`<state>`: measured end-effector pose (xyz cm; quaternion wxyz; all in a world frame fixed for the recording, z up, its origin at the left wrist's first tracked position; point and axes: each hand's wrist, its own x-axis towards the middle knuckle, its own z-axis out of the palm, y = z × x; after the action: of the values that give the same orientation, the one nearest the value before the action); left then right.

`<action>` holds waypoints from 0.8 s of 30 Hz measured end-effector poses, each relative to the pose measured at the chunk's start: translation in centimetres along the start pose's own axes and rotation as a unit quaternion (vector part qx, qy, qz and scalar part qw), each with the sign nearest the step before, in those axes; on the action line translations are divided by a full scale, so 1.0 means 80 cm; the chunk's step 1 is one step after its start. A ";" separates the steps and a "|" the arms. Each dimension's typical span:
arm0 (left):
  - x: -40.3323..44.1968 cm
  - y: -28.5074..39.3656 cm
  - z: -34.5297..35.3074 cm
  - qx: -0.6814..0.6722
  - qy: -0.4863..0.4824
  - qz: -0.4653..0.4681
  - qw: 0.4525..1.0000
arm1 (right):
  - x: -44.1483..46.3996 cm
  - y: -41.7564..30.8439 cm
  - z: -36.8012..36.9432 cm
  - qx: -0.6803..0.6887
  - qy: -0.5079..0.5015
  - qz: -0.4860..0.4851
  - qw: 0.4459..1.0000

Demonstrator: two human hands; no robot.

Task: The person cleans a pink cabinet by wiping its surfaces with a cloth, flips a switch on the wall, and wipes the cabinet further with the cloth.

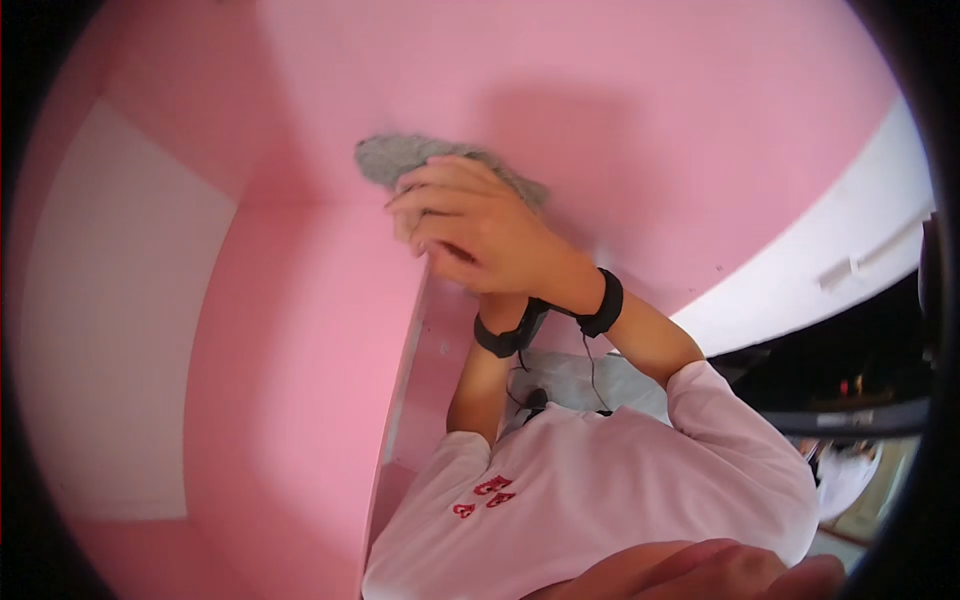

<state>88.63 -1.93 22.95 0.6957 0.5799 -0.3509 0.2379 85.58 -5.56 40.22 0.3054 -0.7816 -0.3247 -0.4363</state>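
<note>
A fuzzy grey cloth (pixel 395 155) lies against or close to the pink surface, up in the middle of the view. My right hand (pixel 480 220) is at the cloth's lower edge, its fingers bent round and closed, seemingly on the cloth. It covers part of the cloth. My left hand is almost wholly hidden behind the right one. Only the left wrist, with a black strap (pixel 500 338), shows below it, so its fingers cannot be made out. Another black strap (pixel 603 303) circles my right wrist.
Pink panels (pixel 300 330) stand on the left, with a panel edge running down beside my left arm. A pale panel (pixel 110 320) is at far left. A white surface with a handle (pixel 850 270) and a dark recess (pixel 840 375) are on the right. Thin cables hang from the wrist straps.
</note>
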 end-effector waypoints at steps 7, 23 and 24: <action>-0.022 0.056 0.070 -0.006 -0.012 0.027 1.000 | -0.049 -0.028 -0.080 -0.043 0.067 0.009 0.997; -0.037 0.253 0.293 0.156 0.075 0.219 0.960 | -0.260 -0.132 -0.314 0.084 0.388 0.251 0.883; -0.036 0.262 0.291 0.170 0.082 0.220 0.957 | -0.295 -0.121 -0.316 0.087 0.404 0.252 0.875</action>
<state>66.37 -19.85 36.03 0.5435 0.5765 -0.3659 0.4882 56.19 -24.67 32.24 0.5765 -0.5626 -0.0014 -0.5926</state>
